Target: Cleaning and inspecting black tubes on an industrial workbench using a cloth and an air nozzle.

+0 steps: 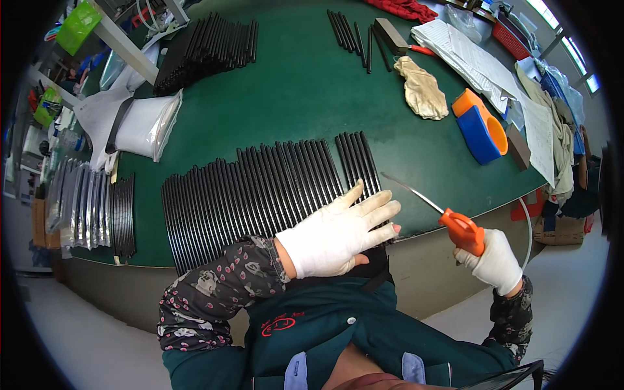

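A wide row of slim black rods lies side by side along the near part of the green table. Just right of it, past a narrow gap, is a smaller group of the same rods. My left hand, in a white glove with bare fingertips, rests flat with fingers spread over the near ends of the smaller group. In my right hand, also gloved, is an orange-handled tool. Its thin metal shaft points up and left, the tip just right of the rods.
On the green table are a stack of black rods, a beige glove, blue and orange rings and paper sheets. A grey block lies at the back. Bagged rods sit at the left edge.
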The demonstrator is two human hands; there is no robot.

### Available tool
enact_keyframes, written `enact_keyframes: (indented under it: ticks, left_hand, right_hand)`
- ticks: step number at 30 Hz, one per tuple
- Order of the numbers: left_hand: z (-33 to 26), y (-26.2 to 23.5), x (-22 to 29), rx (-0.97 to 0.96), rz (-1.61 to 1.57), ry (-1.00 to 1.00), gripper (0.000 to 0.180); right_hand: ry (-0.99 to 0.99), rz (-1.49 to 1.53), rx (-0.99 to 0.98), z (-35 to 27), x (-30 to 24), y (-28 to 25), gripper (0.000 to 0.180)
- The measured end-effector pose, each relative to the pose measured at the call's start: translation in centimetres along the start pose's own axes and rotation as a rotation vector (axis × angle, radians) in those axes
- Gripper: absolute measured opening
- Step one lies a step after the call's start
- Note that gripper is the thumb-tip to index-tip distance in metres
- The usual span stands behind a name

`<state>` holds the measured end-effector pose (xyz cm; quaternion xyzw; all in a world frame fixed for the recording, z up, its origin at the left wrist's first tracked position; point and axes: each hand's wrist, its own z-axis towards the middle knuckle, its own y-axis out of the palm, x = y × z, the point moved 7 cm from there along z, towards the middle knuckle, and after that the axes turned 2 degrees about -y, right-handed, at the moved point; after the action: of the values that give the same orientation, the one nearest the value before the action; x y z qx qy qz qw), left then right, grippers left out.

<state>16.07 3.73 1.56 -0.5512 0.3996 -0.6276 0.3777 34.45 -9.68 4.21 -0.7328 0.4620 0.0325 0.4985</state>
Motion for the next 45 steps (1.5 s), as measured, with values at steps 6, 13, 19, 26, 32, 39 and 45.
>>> enact_keyframes:
  ticks: [6, 13, 19, 26, 32, 39, 45]
  left_hand:
    - [0.0, -0.1, 0.1, 0.0, 0.007, -0.001, 0.069]
    - [0.0, -0.4, 0.1, -0.005, 0.02, -0.008, 0.068]
    - [0.0, -0.3, 0.1, -0.009, 0.0, -0.004, 0.068]
    - [0.0, -0.2, 0.0, -0.008, 0.006, 0.007, 0.069]
    - [-0.2, -0.1, 0.2, -0.01, 0.01, 0.009, 0.068]
    - [-0.1, -0.1, 0.1, -0.016, 0.007, -0.001, 0.068]
    - [0.0, -0.7, 0.0, 0.003, -0.005, 0.014, 0.072]
  right_hand:
    - [-0.051, -0.021, -0.007, 0.5, -0.8, 0.5, 0.029]
    - [-0.096, -0.098, -0.015, 1.9, -2.0, 1.3, 0.029]
    - [-0.077, -0.108, -0.02, 2.5, -2.1, 1.5, 0.029]
    - [-0.072, -0.113, 0.077, 3.6, -2.8, 0.3, 0.028]
    - [-0.118, -0.121, 0.099, 3.8, -3.6, 0.3, 0.029]
    - [-0.086, -0.083, 0.078, 2.7, -1.8, -0.1, 0.028]
    - [-0.052, 0.165, 0.044, 1.1, 0.4, 0.4, 0.023]
